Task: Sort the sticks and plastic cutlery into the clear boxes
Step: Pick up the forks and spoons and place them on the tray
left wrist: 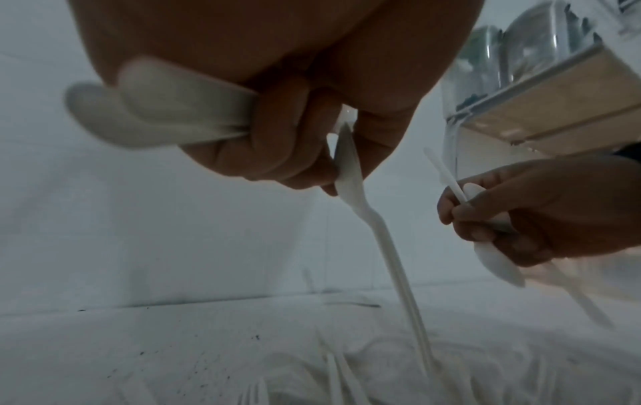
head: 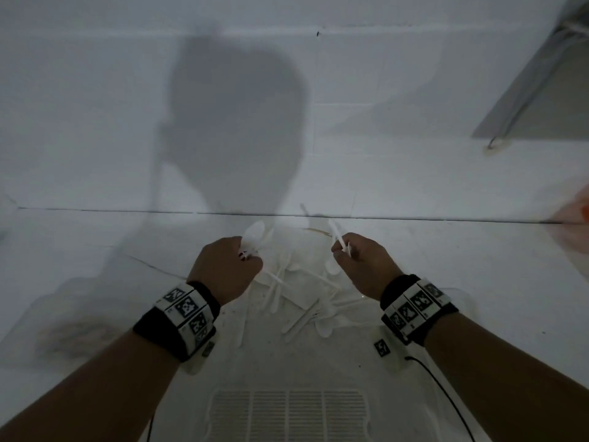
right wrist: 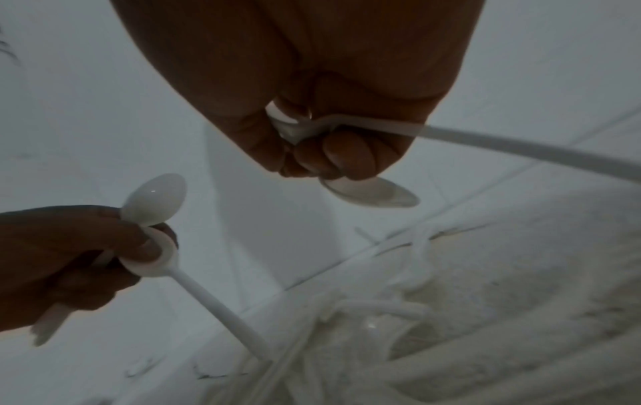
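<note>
Both hands hover over a heap of white plastic cutlery [head: 299, 295] on the white table. My left hand [head: 247, 255] grips white spoons; their bowls [left wrist: 138, 115] stick out to one side. It also pinches another spoon [left wrist: 381, 246] by the bowl, and that handle hangs down into the heap. My right hand [head: 339, 252] grips white spoons too: one handle [right wrist: 520, 145] points away and one bowl [right wrist: 374, 191] shows below the fingers. In the left wrist view, clear boxes [left wrist: 555, 68] stand behind the right hand [left wrist: 520, 213].
A white slotted piece [head: 290, 416] lies at the table's near edge below the heap. Faint clear plastic shapes sit left [head: 73, 314] of the heap. A black cable [head: 446, 393] runs under my right forearm. An orange object [head: 583, 212] shows at the right edge. The wall is close behind.
</note>
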Demonstrator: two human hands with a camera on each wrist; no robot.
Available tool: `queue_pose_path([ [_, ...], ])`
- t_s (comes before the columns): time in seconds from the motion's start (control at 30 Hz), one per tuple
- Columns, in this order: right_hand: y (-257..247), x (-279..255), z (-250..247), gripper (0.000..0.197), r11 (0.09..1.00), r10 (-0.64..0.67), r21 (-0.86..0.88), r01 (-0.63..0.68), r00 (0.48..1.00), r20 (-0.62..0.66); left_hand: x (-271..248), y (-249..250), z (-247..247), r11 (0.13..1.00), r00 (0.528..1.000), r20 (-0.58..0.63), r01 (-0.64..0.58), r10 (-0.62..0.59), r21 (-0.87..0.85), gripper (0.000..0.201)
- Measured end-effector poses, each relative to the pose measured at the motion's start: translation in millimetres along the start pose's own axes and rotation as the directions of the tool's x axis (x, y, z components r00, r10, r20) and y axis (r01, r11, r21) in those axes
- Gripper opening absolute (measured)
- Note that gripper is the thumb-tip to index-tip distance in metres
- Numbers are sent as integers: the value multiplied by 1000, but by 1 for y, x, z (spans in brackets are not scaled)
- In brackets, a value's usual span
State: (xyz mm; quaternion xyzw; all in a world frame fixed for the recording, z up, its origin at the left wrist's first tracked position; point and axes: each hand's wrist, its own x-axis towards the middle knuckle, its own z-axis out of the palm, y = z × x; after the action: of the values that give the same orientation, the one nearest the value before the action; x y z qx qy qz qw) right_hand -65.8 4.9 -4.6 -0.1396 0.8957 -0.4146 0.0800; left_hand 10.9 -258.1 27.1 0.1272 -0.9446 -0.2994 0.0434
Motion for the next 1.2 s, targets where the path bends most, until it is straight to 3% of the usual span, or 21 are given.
queue_pose_path([
  [0.07,-18,-17,3,9,995,-95,35,93,994,47,-13,1,-11,998,1000,26,5,-3,-61,32],
  [0.13,-37,-36,7,11,952,-307,7,307,950,64,-24,2,-18,982,996,92,31,-14,-184,32],
  [0.23,-59,-64,19,22,772,-612,-88,630,773,163,-44,8,-25,896,960,258,208,-110,-391,33],
  [0.3,-69,-81,27,25,719,-647,-107,686,718,256,-59,13,-27,855,937,331,261,-112,-449,25],
  [0.43,-76,-105,39,26,660,-684,-112,743,655,321,-90,15,-22,788,937,323,299,-135,-538,14],
  [0.5,-77,-114,45,27,629,-694,-122,768,625,356,-104,13,-16,690,908,367,397,-201,-605,16],
  [0.6,-78,-133,52,28,602,-701,-122,790,595,393,-123,7,-8,470,826,493,561,-273,-681,18],
  [0.73,-80,-154,65,29,543,-720,-134,829,542,433,-138,-2,2,318,768,604,639,-214,-700,33],
  [0.83,-81,-163,75,29,517,-710,-194,834,545,446,-145,-3,9,233,730,678,676,-85,-699,50],
  [0.93,-87,-168,82,32,543,-652,-260,799,596,469,-148,-6,10,145,645,763,752,33,-642,63],
  [1.0,-86,-173,87,32,562,-625,-287,776,626,466,-148,-9,8,180,621,778,758,97,-627,55],
  [1.03,-85,-177,91,33,571,-619,-299,764,641,455,-149,-12,8,240,613,783,748,104,-618,51],
  [1.1,-83,-186,98,37,601,-627,-297,742,668,400,-149,-22,7,332,624,776,716,90,-614,53],
  [1.2,-82,-206,102,41,700,-650,-166,694,716,254,-148,-31,7,373,631,771,698,84,-612,51],
])
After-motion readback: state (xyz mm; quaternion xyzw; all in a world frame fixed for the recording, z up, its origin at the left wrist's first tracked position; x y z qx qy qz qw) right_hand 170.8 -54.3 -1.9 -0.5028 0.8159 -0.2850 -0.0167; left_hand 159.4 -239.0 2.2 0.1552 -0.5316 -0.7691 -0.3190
